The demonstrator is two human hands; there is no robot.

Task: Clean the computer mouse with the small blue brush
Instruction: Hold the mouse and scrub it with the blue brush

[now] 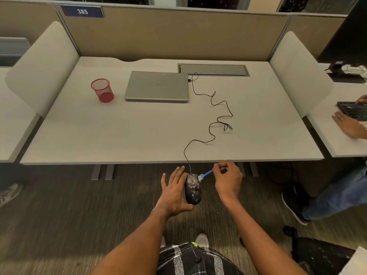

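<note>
A black computer mouse point(193, 190), speckled with pale crumbs, is held in the air in front of the desk's near edge. My left hand point(173, 192) grips it from the left side, thumb under its rear and fingers spread. My right hand point(228, 180) pinches the handle of the small blue brush point(207, 173), whose white bristles touch the mouse's front right, near the buttons. The mouse's black cable point(212, 124) winds across the desk to the laptop.
On the grey desk point(119, 135) lie a shut silver laptop point(156, 86) and a red mesh cup point(102, 90). Another person's hands rest at a keyboard point(352, 111) on the desk to the right; their legs and a chair are at the lower right.
</note>
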